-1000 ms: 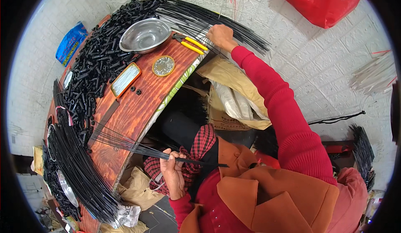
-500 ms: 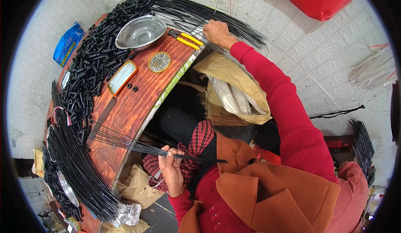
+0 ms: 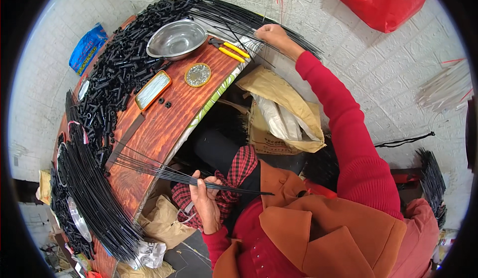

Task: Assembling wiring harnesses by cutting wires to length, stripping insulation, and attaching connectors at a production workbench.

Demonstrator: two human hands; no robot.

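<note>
My left hand (image 3: 205, 198) grips a thin bundle of long black rods (image 3: 164, 171) near my lap; their far ends rest on the wooden table (image 3: 164, 123). My right hand (image 3: 273, 35), arm stretched out in a red sleeve, lies on a fanned pile of black rods (image 3: 239, 16) at the table's far end, fingers closed on some of them. Yellow-handled pliers (image 3: 230, 49) lie just left of that hand.
A steel bowl (image 3: 175, 39), a round tin lid (image 3: 197, 74) and a flat orange-rimmed tray (image 3: 152, 90) sit on the table. A heap of short black tubes (image 3: 117, 74) covers its left side. More black rods (image 3: 94, 198) lie at the near end. An open sack (image 3: 284, 113) stands below.
My right hand has slid a little along the far rod pile. The left hand keeps its bundle in about the same place.
</note>
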